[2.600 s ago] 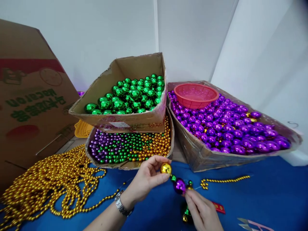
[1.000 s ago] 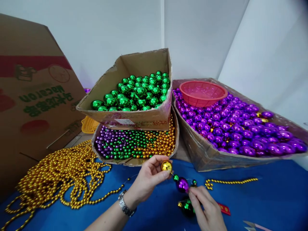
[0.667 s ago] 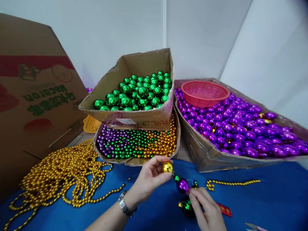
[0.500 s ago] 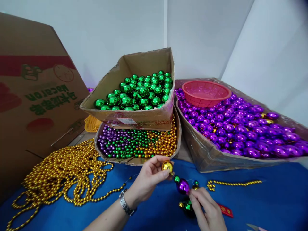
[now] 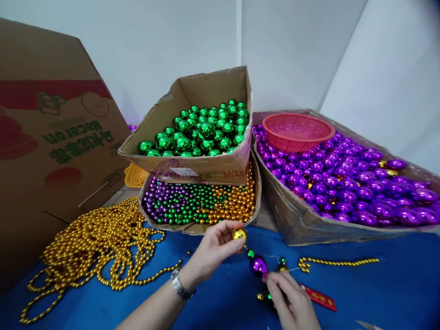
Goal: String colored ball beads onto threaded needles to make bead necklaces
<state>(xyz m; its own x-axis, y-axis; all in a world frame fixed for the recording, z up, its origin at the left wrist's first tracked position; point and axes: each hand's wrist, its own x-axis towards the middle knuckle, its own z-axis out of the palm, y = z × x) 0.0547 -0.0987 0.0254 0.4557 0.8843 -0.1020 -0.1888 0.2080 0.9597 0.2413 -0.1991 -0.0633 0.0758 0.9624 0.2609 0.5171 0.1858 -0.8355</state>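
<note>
My left hand [image 5: 211,252] pinches a shiny gold ball [image 5: 239,234] just above the blue table [image 5: 378,293]. A short string runs from it through a small green bead [image 5: 250,253] to a large purple ball [image 5: 258,265]. My right hand [image 5: 292,303] is closed with its fingertips on the string right below the purple ball. Beside them another small green bead [image 5: 282,261] sits on the string, and a green and gold ornament [image 5: 264,296] shows partly under my right hand. A wristwatch is on my left wrist.
A box of green balls [image 5: 195,133] rests on a tray of small purple, green and gold beads [image 5: 199,204]. A large box of purple balls [image 5: 343,178] holds a red basket [image 5: 297,132]. Gold bead chains [image 5: 92,247] pile at left beside a big carton [image 5: 44,137]. A red tag [image 5: 318,299] lies nearby.
The view has drifted slightly, so everything sits a little further right. Both hands keep their hold on the strung balls, shifting only a little.
</note>
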